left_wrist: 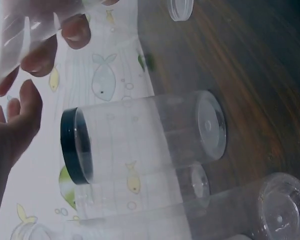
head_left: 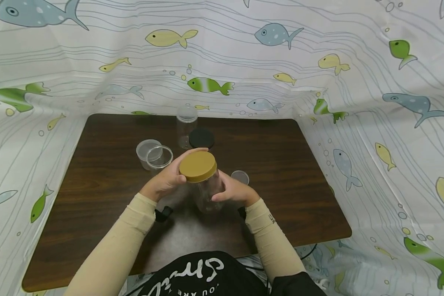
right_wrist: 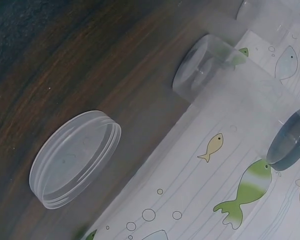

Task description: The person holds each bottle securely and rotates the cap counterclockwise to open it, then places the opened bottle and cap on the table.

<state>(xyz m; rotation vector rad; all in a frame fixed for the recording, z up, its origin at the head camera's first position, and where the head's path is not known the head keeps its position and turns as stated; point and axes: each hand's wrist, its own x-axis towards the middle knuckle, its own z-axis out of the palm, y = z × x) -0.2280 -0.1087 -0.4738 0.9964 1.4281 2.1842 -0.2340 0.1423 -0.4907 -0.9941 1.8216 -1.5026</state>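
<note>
Both hands hold a clear jar (head_left: 204, 197) with a yellow lid (head_left: 197, 165), upright and slightly tilted above the near middle of the table. My left hand (head_left: 168, 174) grips the lid's left side, thumb in front and fingers behind. Lower down, my right hand (head_left: 237, 190) wraps the jar's right side, its thumb across the front. Fingers (left_wrist: 40, 55) show at the upper left of the left wrist view, partly through clear plastic. No hand appears in the right wrist view.
Behind the hands stand a black-lidded jar (head_left: 201, 138) and a taller clear jar (head_left: 186, 127). Left of them are an uncapped clear jar (head_left: 160, 156) and a pale-topped container (head_left: 146, 147). A loose clear lid (right_wrist: 72, 160) lies on the brown table (head_left: 281, 164) beside my right hand.
</note>
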